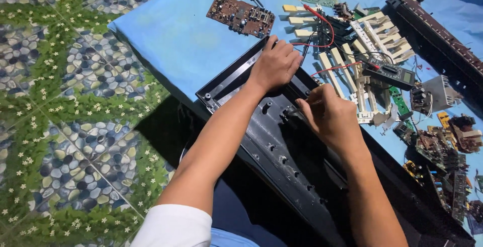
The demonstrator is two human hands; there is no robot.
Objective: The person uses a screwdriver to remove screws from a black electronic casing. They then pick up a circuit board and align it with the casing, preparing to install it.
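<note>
Both hands sit on the long glossy black plastic keyboard shell, which lies across a blue cloth: left hand curled over its far rim with fingers bunched together, right hand pinching something tiny I can't make out. Past the shell's far end lie a brown circuit board, cream key strips, and a dark multimeter with red leads crowding the right hand

Strong daylight fell from upper right; scene was bright and colours saturated. Hard dark shadow lay off the blue cloth's near left edge, onto the pebble-pattern floor. Focus stayed sharp, with slight wide-angle stretch at the frame edges.
</note>
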